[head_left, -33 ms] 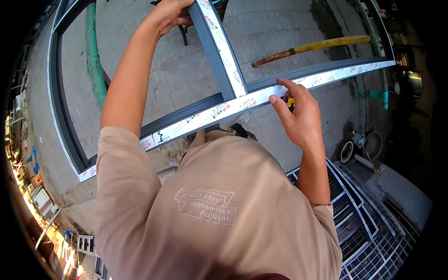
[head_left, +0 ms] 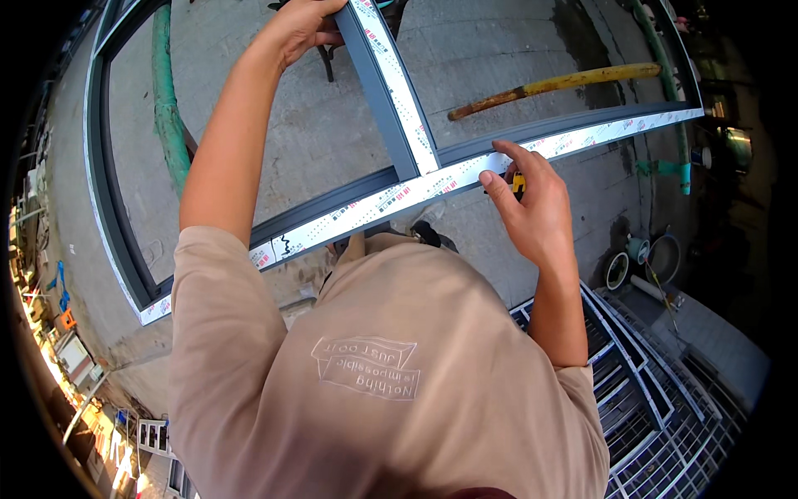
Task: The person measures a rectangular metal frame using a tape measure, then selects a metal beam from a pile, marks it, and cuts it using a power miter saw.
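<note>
A large dark grey metal frame [head_left: 332, 218], its faces covered in printed white protective film, lies across in front of me. A crossbar [head_left: 385, 87] with the same film runs away from the near rail, meeting it right of the middle. At the top, my left hand [head_left: 306, 29] is closed around the crossbar's left side, its fingertips partly hidden. Over the near rail, right of that joint, my right hand [head_left: 532, 195] is curled, with index finger and thumb at the film. In its palm sits a yellow and black tape measure [head_left: 519, 185], mostly covered by the fingers.
Green wrapped supports [head_left: 169, 108] pass beneath the frame on the left and far right. A yellow pole [head_left: 573, 81] lies under its right opening. Stacked metal grilles [head_left: 640, 399] stand at the lower right, near round buckets [head_left: 618, 270]. A person's foot [head_left: 428, 233] shows below the rail.
</note>
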Tool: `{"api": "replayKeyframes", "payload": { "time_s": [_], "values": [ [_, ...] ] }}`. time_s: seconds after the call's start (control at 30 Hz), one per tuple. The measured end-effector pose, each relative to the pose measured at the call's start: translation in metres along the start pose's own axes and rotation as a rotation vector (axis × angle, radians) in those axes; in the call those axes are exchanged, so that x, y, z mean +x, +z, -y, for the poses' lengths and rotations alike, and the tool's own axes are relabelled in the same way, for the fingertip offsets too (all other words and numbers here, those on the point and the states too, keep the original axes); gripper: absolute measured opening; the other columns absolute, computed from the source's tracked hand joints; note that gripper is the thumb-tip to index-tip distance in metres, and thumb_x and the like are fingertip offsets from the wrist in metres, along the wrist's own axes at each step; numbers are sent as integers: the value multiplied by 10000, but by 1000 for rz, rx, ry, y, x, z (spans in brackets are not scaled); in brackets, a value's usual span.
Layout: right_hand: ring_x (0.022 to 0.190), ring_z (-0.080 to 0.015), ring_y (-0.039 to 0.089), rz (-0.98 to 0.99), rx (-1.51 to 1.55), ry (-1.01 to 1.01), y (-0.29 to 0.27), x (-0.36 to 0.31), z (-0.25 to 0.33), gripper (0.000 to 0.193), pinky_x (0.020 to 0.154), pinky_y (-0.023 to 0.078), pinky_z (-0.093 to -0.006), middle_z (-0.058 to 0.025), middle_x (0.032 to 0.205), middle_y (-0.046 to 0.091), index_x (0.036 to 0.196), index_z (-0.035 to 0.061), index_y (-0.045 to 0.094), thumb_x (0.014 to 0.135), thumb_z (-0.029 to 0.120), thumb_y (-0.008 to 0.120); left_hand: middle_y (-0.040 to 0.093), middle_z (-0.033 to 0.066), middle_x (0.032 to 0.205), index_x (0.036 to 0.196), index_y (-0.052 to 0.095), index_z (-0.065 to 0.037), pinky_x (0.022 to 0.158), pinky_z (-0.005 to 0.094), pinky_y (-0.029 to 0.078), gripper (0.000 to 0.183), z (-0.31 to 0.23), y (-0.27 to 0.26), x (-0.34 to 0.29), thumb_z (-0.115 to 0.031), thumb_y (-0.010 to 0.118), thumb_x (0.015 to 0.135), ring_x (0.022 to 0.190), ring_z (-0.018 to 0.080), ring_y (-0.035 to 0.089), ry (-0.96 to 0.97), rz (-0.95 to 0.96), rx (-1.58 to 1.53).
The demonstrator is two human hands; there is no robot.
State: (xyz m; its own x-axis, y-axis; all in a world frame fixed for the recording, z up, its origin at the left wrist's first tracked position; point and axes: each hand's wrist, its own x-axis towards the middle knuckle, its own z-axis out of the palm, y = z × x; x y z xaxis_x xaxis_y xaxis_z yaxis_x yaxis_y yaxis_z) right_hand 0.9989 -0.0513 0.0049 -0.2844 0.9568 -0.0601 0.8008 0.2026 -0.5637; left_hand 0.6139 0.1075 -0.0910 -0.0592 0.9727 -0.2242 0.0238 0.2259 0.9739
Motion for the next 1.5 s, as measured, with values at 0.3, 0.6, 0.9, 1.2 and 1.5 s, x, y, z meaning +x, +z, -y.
{"api": "replayKeyframes", "payload": {
  "time_s": [0.3, 0.6, 0.9, 1.2, 1.5],
  "values": [
    [829, -312, 669, -16, -12, 15, 2, -2, 0, 479, 764, 539, -428, -162, 963, 688, 1316, 49, 727, 953, 351, 800, 679, 147, 1352, 1507, 543, -21, 1120, 482, 548, 551, 5, 3, 2, -345, 667, 1079, 1213, 292, 706, 11, -29, -16],
    [849, -311, 672, -23, -28, 6, 5, -3, 0, 478, 773, 541, -427, -160, 977, 690, 1325, 51, 724, 947, 331, 804, 753, 88, 1103, 1357, 642, -86, 772, 427, 638, 303, 2, 7, 7, -222, 604, 1089, 931, 226, 752, -41, 39, -204],
    [873, -334, 689, -26, -14, 6, 5, -4, 5, 453, 793, 559, -426, -169, 986, 690, 1317, 54, 721, 932, 275, 810, 717, 160, 1267, 1502, 516, -4, 954, 471, 647, 518, -9, 12, -15, -252, 669, 1073, 1089, 285, 761, 8, -38, -155],
    [852, -329, 678, -41, 4, -8, 2, -6, 8, 447, 774, 550, -433, -158, 954, 674, 1307, 55, 723, 911, 235, 822, 720, 108, 1269, 1565, 464, -87, 898, 504, 656, 575, -13, 14, -9, -243, 689, 1059, 1085, 248, 753, -78, -15, -264],
    [848, -332, 679, -39, -19, 0, 2, -5, 13, 429, 775, 552, -439, -155, 949, 674, 1292, 62, 732, 915, 247, 818, 702, 147, 1302, 1709, 263, -118, 843, 501, 668, 826, -16, 15, -12, -167, 719, 1023, 1022, 256, 768, -99, -75, -276]
  ]
}}
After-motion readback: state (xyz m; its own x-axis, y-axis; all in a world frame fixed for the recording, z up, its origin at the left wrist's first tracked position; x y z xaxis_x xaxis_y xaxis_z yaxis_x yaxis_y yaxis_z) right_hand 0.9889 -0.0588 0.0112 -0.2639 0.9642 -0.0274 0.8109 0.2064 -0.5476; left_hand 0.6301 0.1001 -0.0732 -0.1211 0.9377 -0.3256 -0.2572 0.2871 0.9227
